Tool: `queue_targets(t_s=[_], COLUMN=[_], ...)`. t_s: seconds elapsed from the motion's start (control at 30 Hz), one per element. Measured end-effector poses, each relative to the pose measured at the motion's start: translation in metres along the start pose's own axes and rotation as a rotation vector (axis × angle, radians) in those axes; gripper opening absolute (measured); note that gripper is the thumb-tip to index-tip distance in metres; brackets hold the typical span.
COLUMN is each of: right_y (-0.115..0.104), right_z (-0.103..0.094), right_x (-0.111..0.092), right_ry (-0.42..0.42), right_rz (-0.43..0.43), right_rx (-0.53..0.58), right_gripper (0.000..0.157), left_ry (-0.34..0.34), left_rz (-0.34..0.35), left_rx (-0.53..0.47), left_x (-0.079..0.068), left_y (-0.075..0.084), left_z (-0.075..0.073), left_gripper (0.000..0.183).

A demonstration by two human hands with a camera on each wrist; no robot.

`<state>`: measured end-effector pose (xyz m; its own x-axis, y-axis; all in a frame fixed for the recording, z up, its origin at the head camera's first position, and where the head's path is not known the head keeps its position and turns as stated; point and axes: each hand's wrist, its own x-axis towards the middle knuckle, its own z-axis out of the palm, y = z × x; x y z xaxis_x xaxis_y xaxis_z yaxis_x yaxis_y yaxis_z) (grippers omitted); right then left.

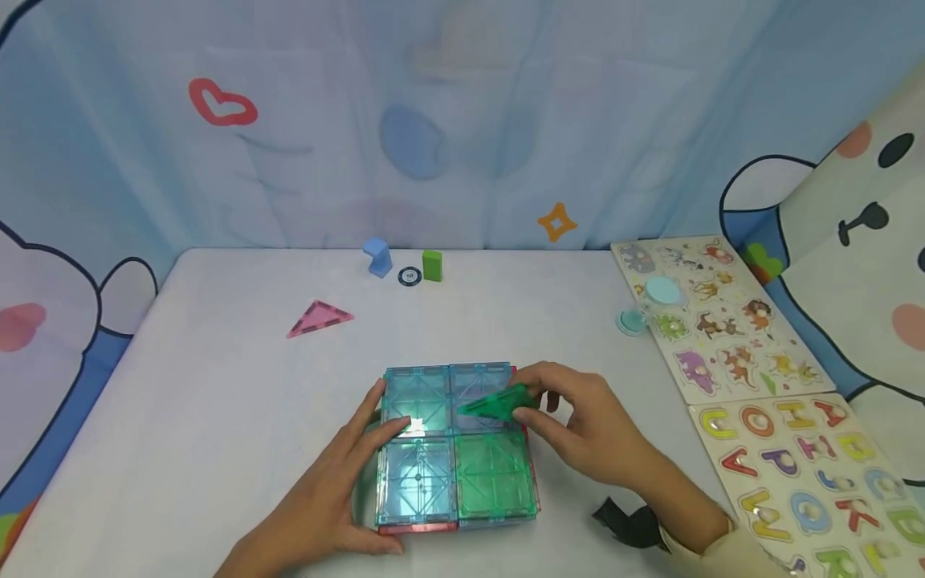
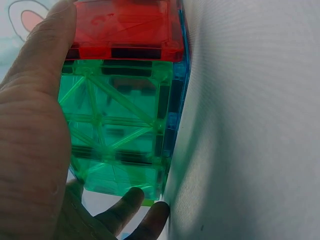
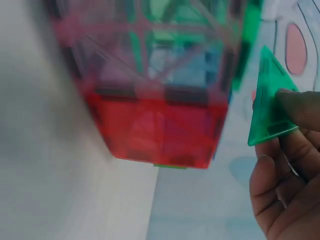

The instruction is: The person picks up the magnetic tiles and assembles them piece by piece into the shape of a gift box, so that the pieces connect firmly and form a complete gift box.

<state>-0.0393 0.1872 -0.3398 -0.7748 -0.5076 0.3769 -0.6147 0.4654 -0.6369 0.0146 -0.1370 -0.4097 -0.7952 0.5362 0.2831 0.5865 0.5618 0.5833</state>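
Note:
A box of translucent magnetic tiles (image 1: 419,482), with blue tiles and one green tile on top, stands on the table. My left hand (image 1: 328,482) rests along its left side, with fairly straight fingers at the top and far edge and the thumb by the near corner. In the left wrist view, a green tile (image 2: 115,115) and a red tile (image 2: 127,30) form that side. My right hand (image 1: 588,425) pinches a green triangular magnetic tile (image 3: 270,100) between thumb and fingers, above the box's right half. Red tiles (image 3: 160,130) show low in the right wrist view.
A pink triangular tile (image 1: 320,319) lies at the back left. Near the far edge are a blue block (image 1: 378,258), a dark round disc (image 1: 409,276) and a green block (image 1: 432,266). Animal (image 1: 723,313) and letter puzzle boards (image 1: 809,482) lie right, by turquoise discs (image 1: 632,323).

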Motion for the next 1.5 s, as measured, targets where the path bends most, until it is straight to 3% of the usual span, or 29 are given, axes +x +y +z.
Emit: queue_targets(t_s=[0.2, 0.33, 0.47, 0.57, 0.63, 0.73, 0.83, 0.97, 1.07, 1.2, 1.4, 1.5], right_y=[-0.012, -0.014, -0.012, -0.006, 0.001, 0.012, 0.025, 0.04, 0.046, 0.05, 0.048, 0.039], right_z=[0.012, 0.013, 0.012, 0.011, 0.011, 0.012, 0.018, 0.029, 0.036, 0.039, 0.039, 0.036], right_x=[-0.006, -0.009, -0.019, -0.032, -0.04, -0.05, -0.056, -0.062, -0.066, -0.067, -0.068, -0.066], right_ry=[-0.057, -0.06, -0.032, 0.007, 0.014, -0.021, -0.089, -0.159, -0.182, -0.174, -0.174, -0.173], right_rz=[-0.084, -0.072, 0.038, 0.11, 0.114, 0.098, 0.107, 0.129, 0.164, 0.207, 0.226, 0.231], right_rx=[-0.141, -0.163, -0.111, 0.009, 0.14, 0.328, 0.454, 0.459, 0.42, 0.378, 0.37, 0.388], right_gripper=[0.028, 0.032, 0.061, 0.094, 0.109, 0.116, 0.115, 0.123, 0.124, 0.123, 0.123, 0.12], left_ry=[0.0, -0.014, -0.025, 0.026, 0.095, 0.137, 0.104, 0.023, 0.007, 0.035, -0.066, -0.101], left_rz=[0.006, -0.003, 0.011, -0.021, -0.115, -0.301, -0.424, -0.488, -0.495, -0.491, -0.405, -0.336], left_rx=[0.003, -0.02, -0.151, -0.219, -0.125, 0.145, 0.33, 0.39, 0.408, 0.373, 0.41, 0.44], left_x=[0.001, 0.0, 0.001, 0.009, 0.019, 0.041, 0.062, 0.082, 0.088, 0.091, 0.096, 0.103], left_y=[0.0, 0.0, -0.004, -0.022, -0.042, -0.077, -0.109, -0.137, -0.144, -0.14, -0.131, -0.13], left_z=[-0.001, 0.0, -0.008, -0.024, -0.037, -0.058, -0.072, -0.081, -0.081, -0.078, -0.07, -0.064], left_gripper=[0.12, 0.121, 0.122, 0.111, 0.099, 0.082, 0.07, 0.055, 0.039, 0.022, 0.056, 0.056])
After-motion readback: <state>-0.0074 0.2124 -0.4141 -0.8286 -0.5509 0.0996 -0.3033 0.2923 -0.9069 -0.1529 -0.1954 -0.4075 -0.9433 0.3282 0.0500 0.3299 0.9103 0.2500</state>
